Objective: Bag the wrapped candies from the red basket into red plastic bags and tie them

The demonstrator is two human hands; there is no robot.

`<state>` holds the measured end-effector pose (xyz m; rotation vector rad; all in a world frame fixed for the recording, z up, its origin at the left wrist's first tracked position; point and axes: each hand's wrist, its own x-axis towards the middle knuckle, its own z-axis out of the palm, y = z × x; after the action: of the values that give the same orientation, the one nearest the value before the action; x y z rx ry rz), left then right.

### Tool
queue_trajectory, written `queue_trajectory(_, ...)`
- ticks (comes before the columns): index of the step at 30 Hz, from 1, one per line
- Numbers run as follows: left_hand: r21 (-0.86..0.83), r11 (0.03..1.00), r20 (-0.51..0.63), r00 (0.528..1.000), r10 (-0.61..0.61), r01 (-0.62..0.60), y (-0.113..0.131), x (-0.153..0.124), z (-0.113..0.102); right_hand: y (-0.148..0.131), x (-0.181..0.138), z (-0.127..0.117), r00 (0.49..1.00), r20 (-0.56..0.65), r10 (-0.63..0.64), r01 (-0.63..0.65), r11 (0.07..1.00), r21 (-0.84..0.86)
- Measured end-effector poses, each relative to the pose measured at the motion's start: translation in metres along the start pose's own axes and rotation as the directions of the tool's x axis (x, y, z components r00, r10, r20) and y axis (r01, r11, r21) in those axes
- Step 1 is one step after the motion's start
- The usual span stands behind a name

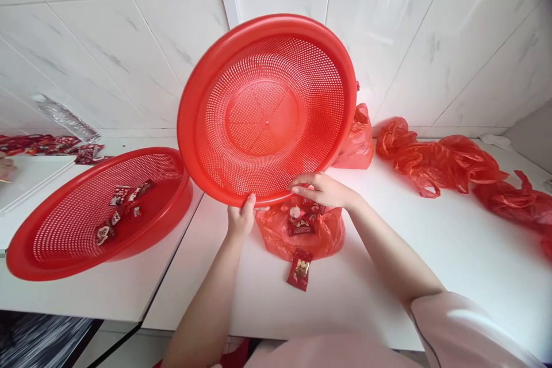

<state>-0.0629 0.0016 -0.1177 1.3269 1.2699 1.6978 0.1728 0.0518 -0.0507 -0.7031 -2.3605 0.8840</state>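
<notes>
A large red plastic colander basket (276,184) is tilted up on its side, its perforated inside facing me with nothing in it. My left hand (242,215) grips its lower rim, thumb in front and fingers behind. Against the rim's lower right lies my right hand (321,188), its fingers stretched to the left, thumb a little apart. Just below the basket, an open red plastic bag (276,236) holds several wrapped snack packets (302,226). One red packet with a gold patch (301,269) lies on the white table in front of the bag.
A second red basket (142,250) on the left holds several small packets (103,233). Behind it are more red packets (38,144) and a clear plastic bottle (66,118). A red bag (360,141) stands by the tiled wall; crumpled red bags (444,161) lie right.
</notes>
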Motion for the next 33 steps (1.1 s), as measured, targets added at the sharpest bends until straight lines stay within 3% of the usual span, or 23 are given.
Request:
queue_trajectory(4, -0.022, 1.000, -0.062, 0.998, 0.016, -0.017, 0.004, 0.002, -0.001, 0.000, -0.003, -0.004, 0.997, -0.073, 0.026, -0.027, 1.000, -0.010)
queue_trajectory(9, -0.229, 0.971, -0.119, 0.988, -0.096, 0.066, 0.008, 0.009, -0.003, 0.005, -0.009, -0.009, 0.976, -0.175, 0.128, -0.189, 0.898, -0.398)
queue_trajectory(12, -0.299, 0.944, -0.048, 0.986, -0.160, 0.138, 0.009, 0.015, -0.010, 0.007, -0.010, -0.009, 0.944, -0.329, 0.037, -0.198, 0.859, -0.471)
queue_trajectory(15, -0.287, 0.951, 0.117, 0.990, -0.082, 0.113, 0.009, 0.021, -0.024, 0.003, -0.011, -0.010, 0.837, -0.540, -0.086, -0.194, 0.876, -0.441)
queue_trajectory(17, -0.150, 0.988, 0.155, 0.985, 0.071, -0.047, 0.013, 0.026, -0.038, -0.002, -0.013, -0.013, 0.752, -0.645, -0.138, -0.205, 0.881, -0.427)
queue_trajectory(18, 0.003, 0.987, 0.122, 0.980, 0.156, -0.158, 0.016, 0.028, -0.045, -0.005, -0.014, -0.016, 0.711, -0.686, -0.154, -0.213, 0.882, -0.419)
queue_trajectory(20, 0.474, 0.841, -0.029, 0.950, 0.311, -0.261, 0.024, 0.029, -0.057, -0.010, -0.019, -0.023, 0.641, -0.750, -0.165, -0.233, 0.889, -0.394)
queue_trajectory(22, 0.826, 0.555, -0.180, 0.886, 0.427, -0.100, 0.031, 0.028, -0.068, -0.013, -0.025, -0.031, 0.578, -0.801, -0.158, -0.257, 0.896, -0.363)
queue_trajectory(23, 0.898, 0.440, -0.242, 0.857, 0.455, 0.020, 0.032, 0.027, -0.072, -0.013, -0.029, -0.036, 0.550, -0.820, -0.156, -0.270, 0.896, -0.352)
queue_trajectory(25, 0.929, 0.311, -0.327, 0.833, 0.447, 0.198, 0.031, 0.026, -0.081, -0.012, -0.036, -0.045, 0.496, -0.853, -0.164, -0.291, 0.894, -0.341)
queue_trajectory(27, 0.920, 0.280, -0.376, 0.827, 0.419, 0.276, 0.025, 0.027, -0.089, -0.011, -0.042, -0.053, 0.444, -0.877, -0.183, -0.304, 0.890, -0.339)
queue_trajectory(33, 0.910, 0.386, -0.340, 0.805, 0.486, 0.150, 0.013, 0.033, -0.103, -0.012, -0.053, -0.067, 0.357, -0.917, -0.177, -0.314, 0.902, -0.297)
